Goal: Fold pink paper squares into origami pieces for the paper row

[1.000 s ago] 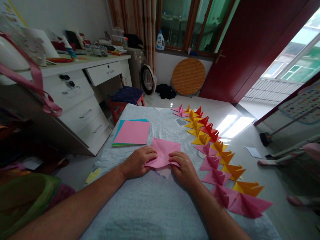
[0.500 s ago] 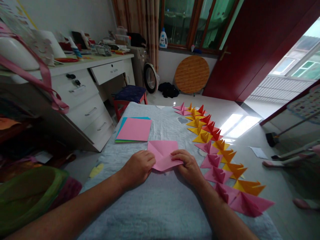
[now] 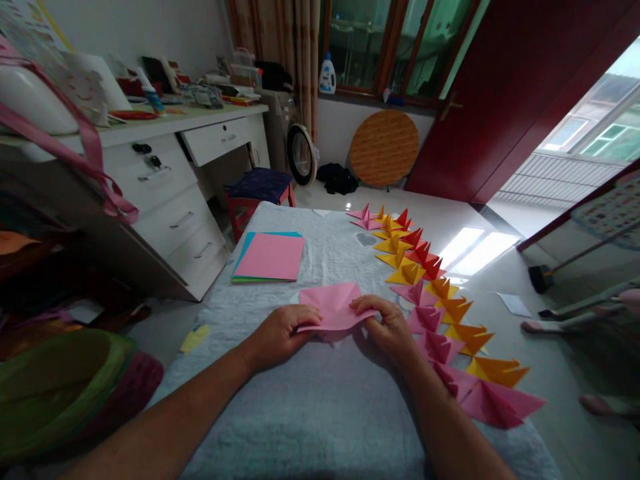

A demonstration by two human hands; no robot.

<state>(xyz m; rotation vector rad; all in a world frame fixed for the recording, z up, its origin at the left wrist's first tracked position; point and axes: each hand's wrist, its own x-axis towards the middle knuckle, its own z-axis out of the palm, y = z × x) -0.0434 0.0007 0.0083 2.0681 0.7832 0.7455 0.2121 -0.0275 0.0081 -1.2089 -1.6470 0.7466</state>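
A creased pink sheet of origami paper [image 3: 333, 300] is held between my two hands over the cloth-covered table [image 3: 320, 413]. My left hand [image 3: 287, 330] is closed on its left near corner, thumb below and fingers on top. At the right near corner, my right hand [image 3: 387, 323] pinches the paper the same way. The sheet's near edge is lifted and bends upward. Beyond it to the left lies a stack of square paper [image 3: 270, 257], pink on top with blue and green edges showing. To the right stand rows of folded paper cranes [image 3: 425, 320] in pink, yellow, orange and red.
A white desk [image 3: 165, 180] with drawers runs along the left, a stool [image 3: 260, 190] beside it. A green-lined bin [image 3: 60, 393] sits at lower left. Behind are a washing machine with its door open [image 3: 303, 155] and a round wooden board [image 3: 384, 148]. A person's feet [image 3: 600, 403] show at right.
Both hands have shifted slightly right with the pink paper. Its near edge has tilted up, and my left hand now has its thumb underneath the corner.
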